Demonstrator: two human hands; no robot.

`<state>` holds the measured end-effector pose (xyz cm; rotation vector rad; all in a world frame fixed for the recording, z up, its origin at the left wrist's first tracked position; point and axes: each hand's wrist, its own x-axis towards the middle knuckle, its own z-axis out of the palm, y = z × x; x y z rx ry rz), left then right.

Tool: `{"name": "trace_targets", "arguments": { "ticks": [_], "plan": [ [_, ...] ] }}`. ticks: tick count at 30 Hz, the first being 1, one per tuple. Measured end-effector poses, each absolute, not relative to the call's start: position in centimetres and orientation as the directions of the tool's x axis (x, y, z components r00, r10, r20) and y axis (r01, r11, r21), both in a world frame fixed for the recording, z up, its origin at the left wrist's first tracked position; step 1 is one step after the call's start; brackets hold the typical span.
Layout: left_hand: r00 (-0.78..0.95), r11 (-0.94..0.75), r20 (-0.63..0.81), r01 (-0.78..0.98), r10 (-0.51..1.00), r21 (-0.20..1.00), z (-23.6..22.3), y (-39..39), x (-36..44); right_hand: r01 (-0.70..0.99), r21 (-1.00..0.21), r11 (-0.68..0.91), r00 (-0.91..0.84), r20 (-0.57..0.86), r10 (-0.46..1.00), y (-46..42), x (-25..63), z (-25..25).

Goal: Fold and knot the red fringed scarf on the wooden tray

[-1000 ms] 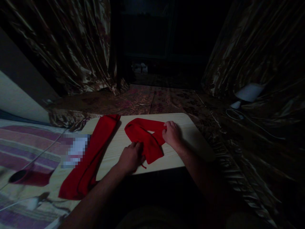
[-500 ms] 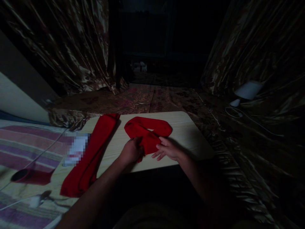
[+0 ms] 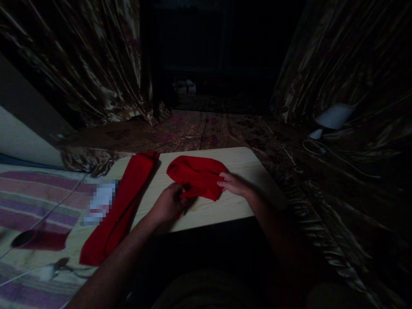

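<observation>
A red cloth (image 3: pixel 196 174), a soft band bunched into a rough loop, lies on the pale wood-look table (image 3: pixel 251 163). My left hand (image 3: pixel 169 201) is closed on its near left edge, with the fingertips partly in shadow. On the other side, my right hand (image 3: pixel 233 183) pinches the right edge between thumb and fingers. A second red cloth (image 3: pixel 124 201), long and folded lengthwise, is laid along the table's left side, beyond my left forearm.
A blurred-out white item (image 3: pixel 99 201) lies left of the long cloth. On the striped bedspread (image 3: pixel 35 201) are a dark red cup-like cylinder (image 3: pixel 41 240) and a white plug (image 3: pixel 48 271) with cables. A white lamp (image 3: pixel 334 116) stands at right near patterned curtains (image 3: pixel 106 64).
My right hand has gone from spread fingers to a pinch on the cloth's right edge, slightly higher. My left hand has shifted left, and the loop's central gap has closed.
</observation>
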<state>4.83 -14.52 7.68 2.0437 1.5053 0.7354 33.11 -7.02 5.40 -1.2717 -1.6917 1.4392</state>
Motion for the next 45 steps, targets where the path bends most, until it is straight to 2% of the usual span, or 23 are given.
{"name": "trace_targets", "arguments": {
  "ticks": [2, 3, 5, 7, 9, 10, 12, 15, 17, 19, 22, 24, 28, 31, 34, 37, 41, 43, 45],
  "plan": [
    [0.395, -0.334, 0.015, 0.754, 0.918, 0.565, 7.7, -15.4, 4.7, 0.429, -0.903, -0.013, -0.425, -0.215, 0.88, -7.0, 33.7, 5.9],
    [0.416, -0.354, -0.003, 0.778, 0.909, 0.52, 7.8, -15.8, 4.7, 0.488, -0.873, 0.008, -0.424, -0.229, 0.876, -7.0, 33.9, 6.1],
    [0.374, -0.358, 0.058, 0.815, 0.925, 0.455, 8.2, -16.1, 5.1, 0.597, -0.799, 0.077, -0.333, -0.159, 0.93, -6.8, 34.0, 6.4],
    [0.307, -0.348, 0.165, 0.821, 0.938, 0.452, 8.7, -15.9, 5.7, 0.72, -0.676, 0.156, -0.17, 0.046, 0.984, -6.3, 33.8, 6.7],
    [0.301, -0.378, 0.232, 0.792, 0.925, 0.479, 8.8, -15.2, 6.4, 0.838, -0.515, 0.179, -0.077, 0.214, 0.974, -5.7, 33.5, 6.7],
    [0.318, -0.401, 0.246, 0.769, 0.916, 0.498, 8.8, -14.6, 6.8, 0.879, -0.446, 0.17, -0.07, 0.232, 0.97, -5.4, 33.3, 6.6],
    [0.373, -0.445, 0.244, 0.724, 0.895, 0.527, 8.2, -13.2, 7.2, 0.92, -0.368, 0.131, -0.071, 0.174, 0.982, -4.6, 32.9, 6.5],
    [0.441, -0.456, 0.158, 0.729, 0.883, 0.511, 6.8, -11.1, 7.4, 0.916, -0.398, 0.054, -0.026, 0.075, 0.997, -3.6, 32.3, 6.3],
    [0.435, -0.404, 0.041, 0.794, 0.9, 0.455, 5.7, -10.0, 7.3, 0.882, -0.47, 0.029, 0.012, 0.084, 0.996, -3.1, 32.1, 6.2],
    [0.439, -0.395, -0.026, 0.832, 0.898, 0.391, 4.8, -9.5, 7.1, 0.839, -0.542, 0.052, 0.063, 0.192, 0.979, -2.7, 32.2, 6.1],
    [0.501, -0.468, -0.011, 0.815, 0.865, 0.342, 4.0, -9.4, 7.0, 0.805, -0.585, 0.096, 0.164, 0.376, 0.912, -2.3, 33.0, 5.5],
    [0.533, -0.502, -0.002, 0.798, 0.846, 0.333, 3.9, -9.4, 6.9, 0.81, -0.576, 0.107, 0.135, 0.362, 0.923, -2.1, 33.9, 4.8],
    [0.548, -0.515, -0.021, 0.798, 0.836, 0.313, 4.1, -9.1, 7.0, 0.854, -0.485, 0.191, -0.061, 0.273, 0.96, -1.9, 35.3, 3.6],
    [0.557, -0.523, -0.048, 0.804, 0.829, 0.284, 4.5, -9.0, 7.2, 0.911, -0.339, 0.235, -0.137, 0.29, 0.947, -2.0, 35.1, 4.0],
    [0.531, -0.504, -0.052, 0.826, 0.846, 0.254, 4.9, -9.1, 7.8, 0.941, -0.175, 0.291, -0.255, 0.204, 0.945, -1.9, 34.2, 5.2],
    [0.445, -0.434, 0.008, 0.869, 0.895, 0.238, 5.5, -9.0, 8.8, 0.951, -0.036, 0.307, -0.304, 0.068, 0.95, -1.3, 33.2, 6.4],
    [0.415, -0.424, 0.095, 0.862, 0.905, 0.278, 5.9, -8.2, 10.2, 0.919, 0.126, 0.374, -0.384, 0.066, 0.921, -0.2, 32.0, 7.3],
    [0.423, -0.407, 0.02, 0.858, 0.906, 0.313, 5.7, -7.6, 10.6, 0.891, 0.173, 0.419, -0.432, 0.041, 0.901, 0.4, 31.5, 7.8],
    [0.431, -0.389, -0.081, 0.868, 0.899, 0.309, 5.2, -7.3, 10.8, 0.902, 0.178, 0.393, -0.401, 0.013, 0.916, 1.1, 31.2, 8.2]
  ]
}}
